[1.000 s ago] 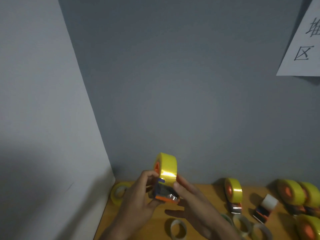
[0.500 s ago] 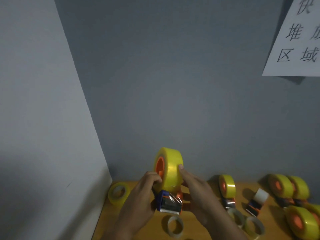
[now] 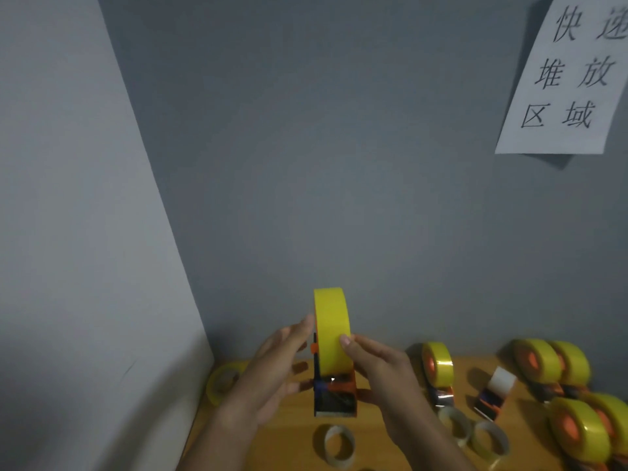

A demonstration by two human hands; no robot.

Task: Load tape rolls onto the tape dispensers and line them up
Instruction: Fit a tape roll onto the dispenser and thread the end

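Between my hands, above the wooden table (image 3: 292, 433), is an orange and blue tape dispenser (image 3: 334, 396) with a yellow tape roll (image 3: 331, 329) standing upright on it. My left hand (image 3: 272, 375) holds the dispenser from the left, fingers against its side. My right hand (image 3: 377, 372) grips it from the right, thumb pressed on the roll's face. A loose yellow roll (image 3: 224, 380) lies at the far left against the wall.
A loaded dispenser (image 3: 438, 372) and a dispenser with a white roll (image 3: 494, 392) stand to the right, with several loaded dispensers (image 3: 550, 365) beyond. Empty cardboard cores (image 3: 338, 445) lie at the front. Grey walls close the back and left; a paper sign (image 3: 571, 76) hangs upper right.
The dispenser has turned so the roll faces me edge-on and its metal plate points down. Both hands shifted to its sides.
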